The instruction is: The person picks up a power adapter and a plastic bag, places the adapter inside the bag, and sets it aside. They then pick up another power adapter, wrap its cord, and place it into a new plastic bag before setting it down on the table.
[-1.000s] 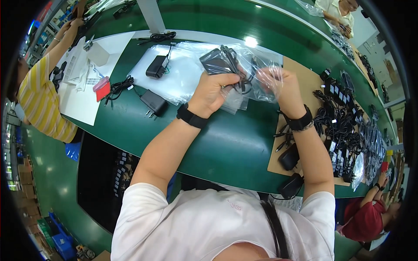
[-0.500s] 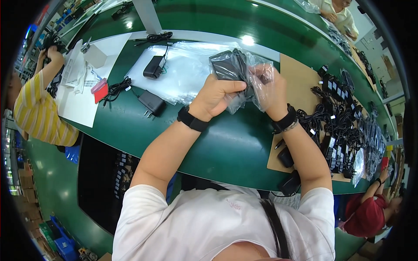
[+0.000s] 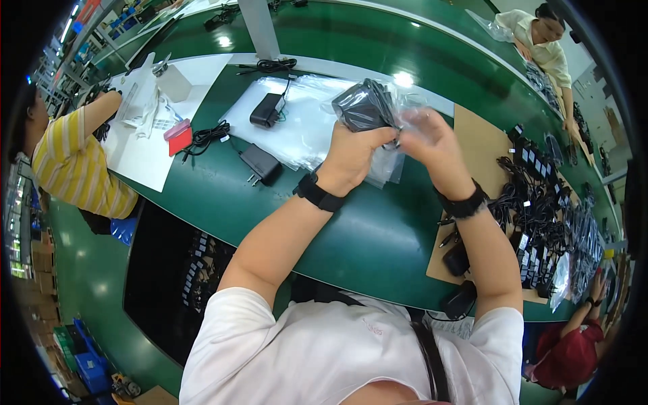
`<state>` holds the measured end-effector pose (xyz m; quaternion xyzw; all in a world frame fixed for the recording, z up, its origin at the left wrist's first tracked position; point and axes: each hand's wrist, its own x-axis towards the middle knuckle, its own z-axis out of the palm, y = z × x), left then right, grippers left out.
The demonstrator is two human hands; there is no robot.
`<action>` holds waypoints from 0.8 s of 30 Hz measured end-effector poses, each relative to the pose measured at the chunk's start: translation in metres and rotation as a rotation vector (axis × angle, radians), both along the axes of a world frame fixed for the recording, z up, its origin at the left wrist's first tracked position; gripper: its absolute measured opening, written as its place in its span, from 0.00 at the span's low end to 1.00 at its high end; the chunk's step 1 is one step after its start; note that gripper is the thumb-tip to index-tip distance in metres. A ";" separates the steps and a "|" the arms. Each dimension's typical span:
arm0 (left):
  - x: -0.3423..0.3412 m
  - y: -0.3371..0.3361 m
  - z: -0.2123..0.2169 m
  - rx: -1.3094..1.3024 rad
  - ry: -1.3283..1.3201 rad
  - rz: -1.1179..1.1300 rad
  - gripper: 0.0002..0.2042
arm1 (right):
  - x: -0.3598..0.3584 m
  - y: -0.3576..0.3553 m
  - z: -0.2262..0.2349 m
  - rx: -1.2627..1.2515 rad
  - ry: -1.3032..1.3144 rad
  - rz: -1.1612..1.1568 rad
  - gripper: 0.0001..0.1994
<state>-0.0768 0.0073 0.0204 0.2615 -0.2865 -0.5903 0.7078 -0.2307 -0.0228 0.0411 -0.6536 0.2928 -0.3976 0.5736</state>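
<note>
A black power adapter [image 3: 361,108] with its coiled cord sits inside a clear plastic bag [image 3: 388,167]. My left hand [image 3: 351,154] is closed around the bagged adapter, with the thumb lying across its near side. At the bag's right end my right hand [image 3: 435,145] has its fingers bent over the plastic; they are slightly blurred. Below both hands lies a stack of clear plastic bags [image 3: 304,101]. On that stack rests another black adapter [image 3: 267,110]. A further adapter with prongs [image 3: 260,164] lies on the green table [image 3: 358,233], left of my left wrist.
Many corded adapters [image 3: 533,196] are heaped on brown cardboard [image 3: 476,142] at the right. Bagged ones [image 3: 580,229] lie beyond them. A red-and-pink item [image 3: 179,138] and white paper [image 3: 145,165] are at the left. A metal post [image 3: 258,30] rises behind. Co-workers sit around.
The view has shifted, so the table appears farther right and lower. My right hand has turned at the bag's end, while my left hand keeps hold of the bagged adapter.
</note>
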 end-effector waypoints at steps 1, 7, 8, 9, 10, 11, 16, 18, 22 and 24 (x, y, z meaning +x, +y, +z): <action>-0.001 0.000 0.002 -0.027 0.008 -0.039 0.15 | -0.006 -0.013 -0.006 -0.008 0.047 -0.124 0.09; 0.001 0.001 0.005 0.035 0.179 -0.126 0.14 | -0.023 -0.040 0.013 0.141 -0.312 -0.185 0.09; 0.003 0.002 0.007 0.035 0.187 -0.132 0.14 | -0.025 -0.041 0.014 0.184 -0.435 -0.217 0.13; 0.009 0.002 0.007 0.005 0.183 -0.063 0.14 | -0.021 -0.033 0.016 0.163 -0.375 -0.165 0.24; 0.010 0.000 0.008 -0.028 0.179 -0.006 0.14 | -0.019 -0.022 0.010 0.159 -0.369 -0.167 0.24; 0.010 -0.004 0.006 -0.046 0.184 0.011 0.13 | -0.016 -0.010 -0.002 0.246 -0.275 -0.071 0.26; -0.015 0.008 -0.004 -0.078 0.059 -0.089 0.14 | 0.024 0.010 -0.005 0.530 -0.476 0.068 0.22; -0.022 0.008 -0.008 -0.077 0.004 -0.009 0.14 | 0.028 0.007 0.003 0.451 -0.415 -0.117 0.17; -0.018 0.006 -0.007 -0.015 -0.103 -0.169 0.17 | 0.017 -0.004 -0.003 0.266 -0.302 -0.223 0.11; -0.011 0.002 -0.005 -0.104 -0.178 -0.222 0.20 | 0.010 -0.008 0.004 -0.054 -0.141 -0.332 0.09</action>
